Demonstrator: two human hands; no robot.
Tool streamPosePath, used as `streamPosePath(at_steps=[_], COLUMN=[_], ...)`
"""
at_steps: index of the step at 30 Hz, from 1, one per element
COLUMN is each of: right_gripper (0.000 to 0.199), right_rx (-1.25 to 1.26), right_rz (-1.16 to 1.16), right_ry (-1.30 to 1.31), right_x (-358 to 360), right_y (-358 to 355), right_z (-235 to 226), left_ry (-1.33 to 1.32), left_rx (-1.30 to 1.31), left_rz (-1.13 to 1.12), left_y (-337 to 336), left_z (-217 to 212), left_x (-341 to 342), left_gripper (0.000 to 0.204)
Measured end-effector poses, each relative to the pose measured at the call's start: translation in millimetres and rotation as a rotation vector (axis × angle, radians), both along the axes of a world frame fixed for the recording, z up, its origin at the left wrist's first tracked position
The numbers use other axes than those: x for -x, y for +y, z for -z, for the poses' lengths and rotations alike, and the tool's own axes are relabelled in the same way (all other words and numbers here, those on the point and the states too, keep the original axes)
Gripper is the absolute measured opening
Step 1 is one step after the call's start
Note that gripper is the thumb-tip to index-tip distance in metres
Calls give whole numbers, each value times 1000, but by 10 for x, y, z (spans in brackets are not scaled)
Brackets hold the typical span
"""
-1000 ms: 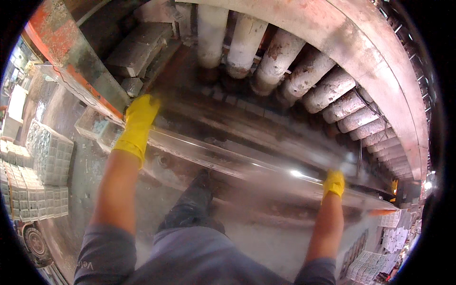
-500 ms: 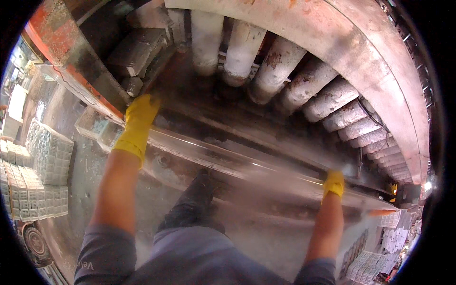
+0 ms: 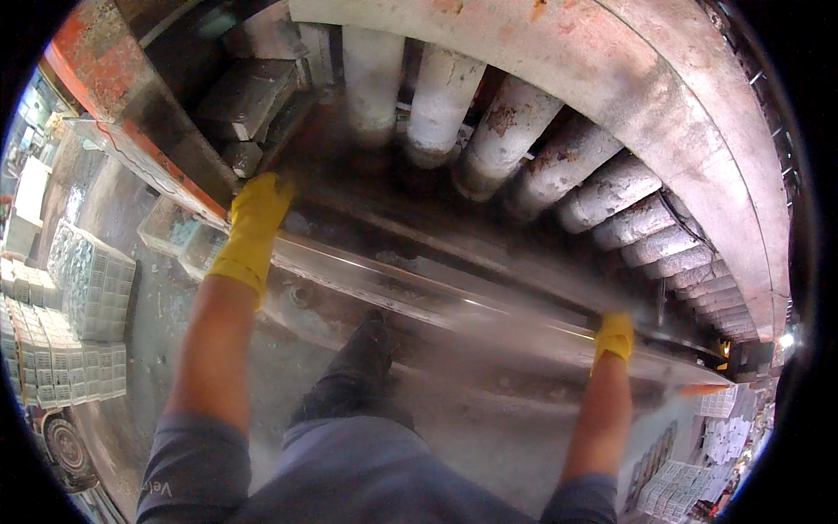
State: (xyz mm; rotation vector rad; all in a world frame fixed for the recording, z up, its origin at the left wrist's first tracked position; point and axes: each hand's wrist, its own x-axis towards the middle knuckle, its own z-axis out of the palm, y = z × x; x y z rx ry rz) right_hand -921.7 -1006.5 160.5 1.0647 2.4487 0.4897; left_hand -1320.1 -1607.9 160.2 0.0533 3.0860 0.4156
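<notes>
Both my hands wear yellow rubber gloves and rest far apart on a long, wet metal rail (image 3: 393, 279) along the front of a large machine. My left hand (image 3: 255, 218) bends over the rail's left end, beside a rusty upright post (image 3: 113, 65); its fingertips are partly hidden in the dark bed behind. Farther right, my right hand (image 3: 614, 336) closes over the same rail, its fingers mostly out of sight. Beyond the rail stands a row of thick, grimy pale cylinders (image 3: 443, 105) beneath a heavy curved-looking beam (image 3: 611, 61).
White plastic crates (image 3: 92, 271) with pale pieces stand on the wet floor at left, with a wheel (image 3: 65, 443) below them. More crates (image 3: 676, 489) sit at lower right. A metal block (image 3: 249, 96) lies behind my left hand. My leg (image 3: 349, 371) is close below the rail.
The beam and cylinders have shifted slightly down toward the machine bed and a little left. My hands and the rail stay in the same place.
</notes>
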Motion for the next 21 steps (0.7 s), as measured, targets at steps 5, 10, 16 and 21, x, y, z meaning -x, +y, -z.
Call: streamPosePath(at_steps=[5, 10, 16, 21], right_gripper=[29, 30, 37, 54], right_rx=[-14, 3, 117, 127], right_rz=[57, 66, 231, 298], right_ry=[5, 45, 214, 361], right_x=[-105, -346, -735, -1019], right_y=[33, -146, -75, -92], right_z=[48, 67, 226, 367], left_ry=[1, 51, 13, -11], left_rx=[-19, -19, -52, -67], left_rz=[9, 28, 32, 26], left_y=[-3, -196, -376, -487], left_z=[-10, 74, 61, 56], left_x=[-54, -261, -487, -682], left_gripper=[54, 55, 53, 52])
